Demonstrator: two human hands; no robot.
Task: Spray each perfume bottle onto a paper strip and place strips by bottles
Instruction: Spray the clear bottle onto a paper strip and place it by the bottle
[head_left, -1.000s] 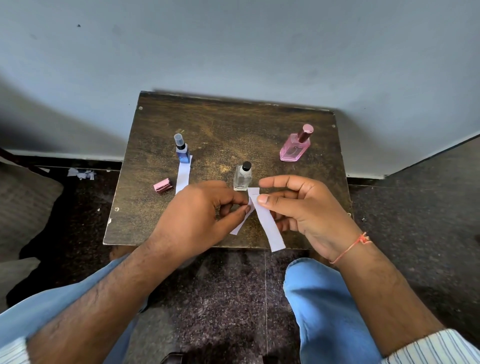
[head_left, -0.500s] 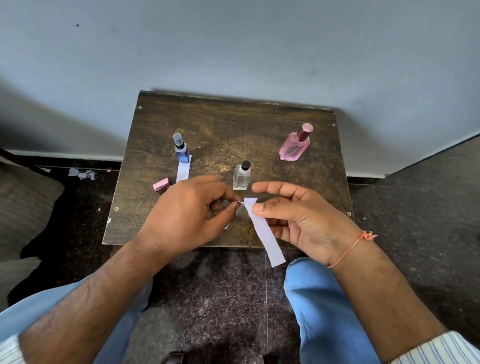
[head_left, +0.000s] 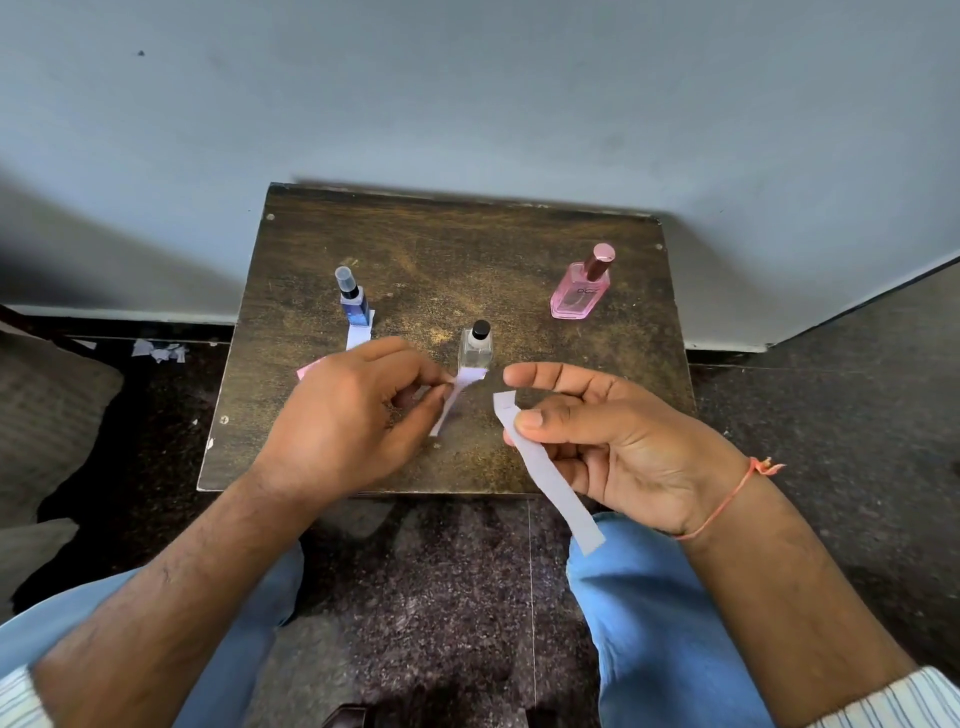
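**Two strips pulled apart, one in each hand**

Half a second ago both hands met over the strips at the table's near middle; they have since drawn apart, each keeping one strip.

On the left of the small brown table (head_left: 519, 249) stands the blue bottle (head_left: 356, 304), with a paper strip (head_left: 358, 335) lying just in front of its base. A pink cap (head_left: 306, 370) peeks out behind the left hand (head_left: 345, 421). That hand pinches a short white strip (head_left: 457, 392) between thumb and forefinger, its far end lying right at the foot of the clear bottle (head_left: 476, 351), which stands upright with a black cap at the table's middle.

The right hand (head_left: 618, 441) hovers over the near edge, thumb pressing a longer strip (head_left: 550, 478) against the curled fingers, forefinger held out straight. This strip hangs down past the table edge toward the knee. A red thread (head_left: 727, 501) circles the wrist.

At far right, the pink bottle (head_left: 581, 291) stands capped and well apart from both hands.
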